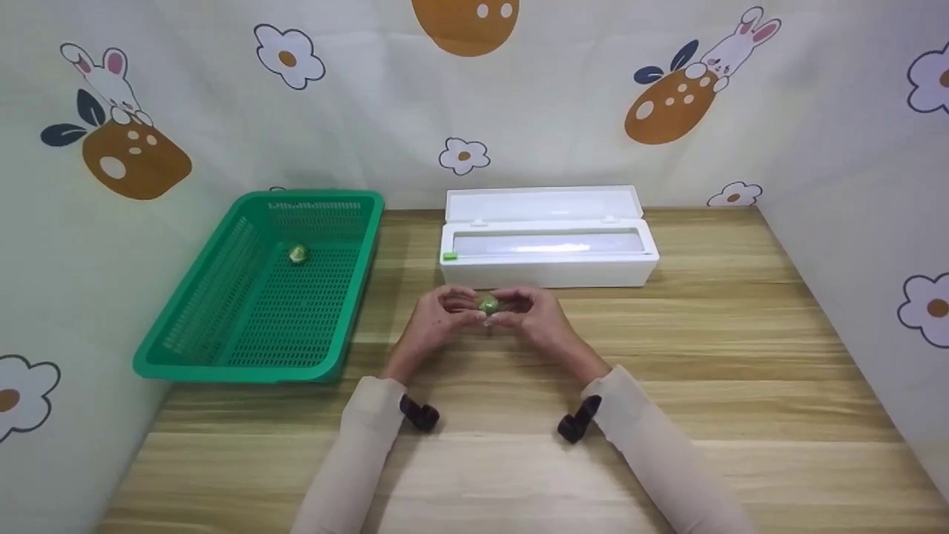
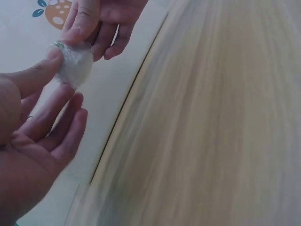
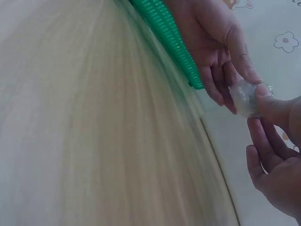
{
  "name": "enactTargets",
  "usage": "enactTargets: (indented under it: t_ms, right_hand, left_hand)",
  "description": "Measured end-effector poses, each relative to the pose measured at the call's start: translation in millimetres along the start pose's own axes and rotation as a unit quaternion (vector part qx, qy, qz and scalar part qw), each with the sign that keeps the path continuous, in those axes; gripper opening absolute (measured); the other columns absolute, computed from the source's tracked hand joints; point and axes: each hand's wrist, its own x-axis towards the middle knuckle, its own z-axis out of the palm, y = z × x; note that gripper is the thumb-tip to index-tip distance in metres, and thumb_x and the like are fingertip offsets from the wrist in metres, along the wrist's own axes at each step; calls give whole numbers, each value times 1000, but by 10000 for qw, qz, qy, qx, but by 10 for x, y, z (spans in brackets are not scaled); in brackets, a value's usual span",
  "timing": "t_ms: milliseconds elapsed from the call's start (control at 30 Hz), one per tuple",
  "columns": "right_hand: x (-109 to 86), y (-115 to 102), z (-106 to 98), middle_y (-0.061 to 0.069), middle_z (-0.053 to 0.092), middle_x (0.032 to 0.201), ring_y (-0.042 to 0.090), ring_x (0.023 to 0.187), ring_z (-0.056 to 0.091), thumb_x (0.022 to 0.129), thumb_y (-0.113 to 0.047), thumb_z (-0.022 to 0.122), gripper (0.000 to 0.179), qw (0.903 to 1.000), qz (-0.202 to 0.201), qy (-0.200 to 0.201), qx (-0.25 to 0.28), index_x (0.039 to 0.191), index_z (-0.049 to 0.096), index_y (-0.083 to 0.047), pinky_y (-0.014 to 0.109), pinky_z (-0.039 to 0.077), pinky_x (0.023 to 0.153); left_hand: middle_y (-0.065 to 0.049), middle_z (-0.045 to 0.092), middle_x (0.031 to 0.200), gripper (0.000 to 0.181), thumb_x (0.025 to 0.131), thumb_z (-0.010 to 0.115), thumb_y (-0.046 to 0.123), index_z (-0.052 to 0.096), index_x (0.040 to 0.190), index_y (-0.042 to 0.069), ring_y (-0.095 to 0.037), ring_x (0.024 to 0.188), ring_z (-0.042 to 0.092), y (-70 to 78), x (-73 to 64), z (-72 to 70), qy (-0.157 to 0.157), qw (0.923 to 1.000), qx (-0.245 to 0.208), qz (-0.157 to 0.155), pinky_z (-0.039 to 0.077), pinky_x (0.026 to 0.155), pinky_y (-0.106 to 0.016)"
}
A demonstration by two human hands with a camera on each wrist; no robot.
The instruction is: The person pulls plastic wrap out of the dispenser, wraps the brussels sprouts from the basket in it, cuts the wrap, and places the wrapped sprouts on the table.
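Above the wooden table, both hands hold one small round green-and-white thing (image 1: 488,304) wrapped in clear plastic film. In the left wrist view the wrapped ball (image 2: 77,65) looks mostly whitish, with a trace of green at its top; its exact kind is hidden by the film. My left hand (image 1: 439,320) pinches it from the left between thumb and fingers. From the other side my right hand (image 1: 540,317) pinches it too, thumb nearest me. The right wrist view shows both thumbs on the crinkled film of the ball (image 3: 245,99).
At left stands a green plastic basket (image 1: 237,373) with a similar small pale-green ball (image 1: 298,254) inside. Just beyond the hands lies a white cling film dispenser (image 1: 549,274), its lid (image 1: 543,204) raised and a green slider (image 1: 450,256) at its left end. A patterned cloth hangs behind.
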Motion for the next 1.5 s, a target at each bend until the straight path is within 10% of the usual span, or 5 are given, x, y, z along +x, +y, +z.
enactTargets:
  t_ms: [433,1500]
  right_hand:
    - [138,7,285,21,72,117,27,106,72,82,4,76,37,9972,212,-613,369,118,69,3,25,58,89]
    - [210,-39,615,12,73,120,19,106,72,87,-3,73,31,9920,1166,-412,263,118,72,-6,25,58,88]
  left_hand:
    - [-14,77,105,27,83,82,17,77,106,3,-18,99,70,-123,-126,-331,232,9894,1435,14,51,78,-20]
    - [-16,76,109,32,80,82,11,75,111,3,-27,105,71,-173,-232,-550,313,9833,1748,-391,55,94,-36]
